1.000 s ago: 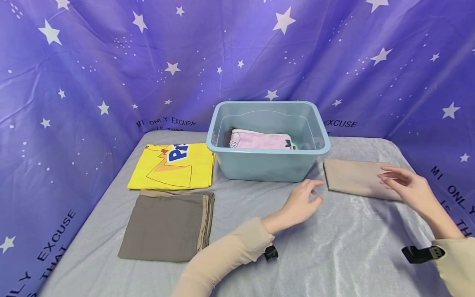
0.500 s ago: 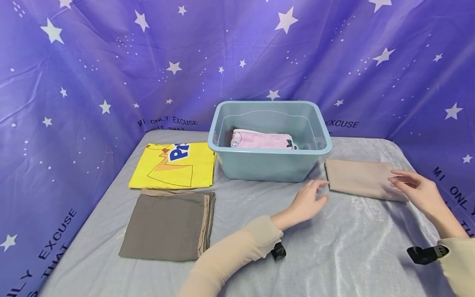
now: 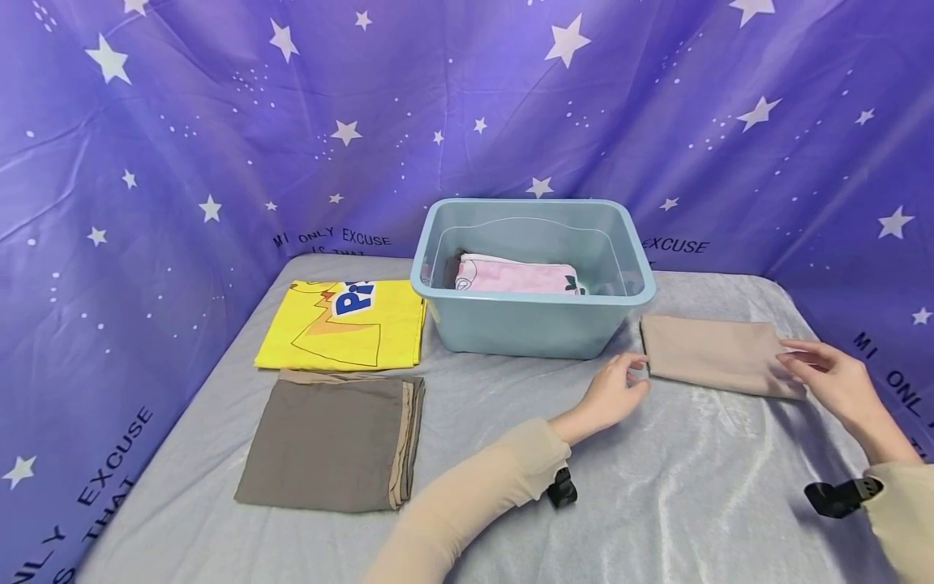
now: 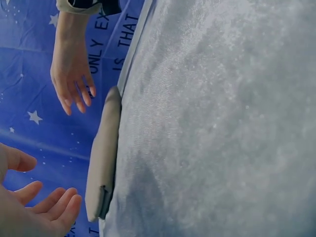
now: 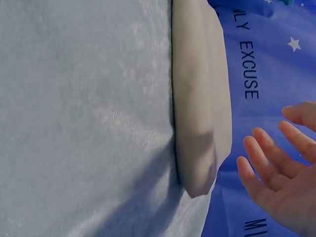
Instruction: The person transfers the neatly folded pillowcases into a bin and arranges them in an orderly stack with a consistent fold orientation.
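Note:
A folded beige cloth (image 3: 718, 354) lies flat to the right of the blue-grey bin, and its folded edge shows in both wrist views. My left hand (image 3: 609, 396) hovers by the cloth's left end with fingers loosely bent, holding nothing. At the other end, my right hand (image 3: 837, 388) hangs just above the cloth's right edge, fingers spread and apart from it in the right wrist view. The bin (image 3: 536, 328) stands at the back middle of the table. Inside it lies a folded pink cloth (image 3: 514, 276) with a white border; the bin's front wall hides part of it.
Left of the bin lies a folded yellow cloth (image 3: 343, 328) with a printed figure. Nearer me is a folded grey-brown cloth (image 3: 324, 442). A grey velvety cover (image 3: 657, 503) spreads over the table, and a purple star-patterned curtain (image 3: 379, 97) encloses the back and sides.
Both hands have shifted slightly right, the left nearing the beige cloth's left end, the right moving out toward its right end. The cloths and bin stay put; the view has drifted slightly.

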